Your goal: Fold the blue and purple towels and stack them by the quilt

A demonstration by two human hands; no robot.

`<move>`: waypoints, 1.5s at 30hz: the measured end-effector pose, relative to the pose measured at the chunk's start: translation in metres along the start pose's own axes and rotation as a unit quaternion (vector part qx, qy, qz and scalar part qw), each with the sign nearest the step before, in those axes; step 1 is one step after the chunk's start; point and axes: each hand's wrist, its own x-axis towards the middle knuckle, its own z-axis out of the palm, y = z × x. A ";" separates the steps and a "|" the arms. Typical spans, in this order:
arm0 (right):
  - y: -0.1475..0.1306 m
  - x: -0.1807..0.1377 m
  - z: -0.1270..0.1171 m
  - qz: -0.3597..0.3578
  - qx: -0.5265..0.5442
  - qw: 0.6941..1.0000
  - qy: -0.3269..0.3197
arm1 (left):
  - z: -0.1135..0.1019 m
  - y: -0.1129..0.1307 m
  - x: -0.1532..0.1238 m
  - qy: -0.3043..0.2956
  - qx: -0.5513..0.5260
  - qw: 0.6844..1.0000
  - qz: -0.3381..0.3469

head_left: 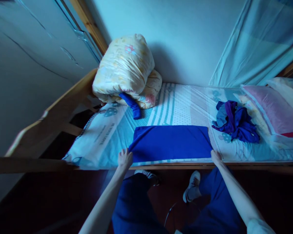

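A blue garment lies spread in a rough rectangle along the near edge of the bed, its exact kind not clear. My left hand is closed on its near left corner. At the near right corner my right hand grips it too, so the cloth is stretched between both hands. Creases run from each hand into the fabric. Beyond it, a rolled blue cloth pokes out from under a folded quilt. A crumpled heap of blue and purple clothes sits to the right.
The bed has a patterned sheet and a wooden end board at left. A pink pillow lies at the right end, below a hanging net. My shoes are on the dark floor by the bed frame.
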 end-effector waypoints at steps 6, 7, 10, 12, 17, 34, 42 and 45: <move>-0.112 0.004 0.010 -0.177 0.040 0.981 0.071 | 0.028 0.121 0.015 0.104 -0.181 0.978 -0.005; -0.138 0.003 0.015 -0.225 0.067 0.968 0.086 | 0.038 0.139 0.014 0.106 -0.205 0.973 -0.012; -0.215 0.002 0.037 -0.339 0.143 0.924 0.110 | 0.067 0.172 0.010 0.135 -0.236 0.962 -0.033; -0.254 0.001 0.056 -0.386 0.160 0.901 0.113 | 0.082 0.176 0.007 0.159 -0.232 0.959 -0.037; -0.288 0.004 0.091 -0.412 0.162 0.891 0.098 | 0.101 0.165 0.006 0.165 -0.203 0.965 -0.031; -0.031 0.076 0.072 -0.230 0.072 0.948 0.207 | 0.100 0.165 0.003 0.160 -0.262 0.951 -0.033; -0.007 0.083 0.076 -0.129 0.042 0.952 0.274 | 0.095 0.168 0.003 0.189 -0.246 0.950 -0.030; -0.078 0.059 0.089 -0.135 0.077 0.944 0.292 | 0.092 0.169 0.003 0.187 -0.238 0.953 -0.031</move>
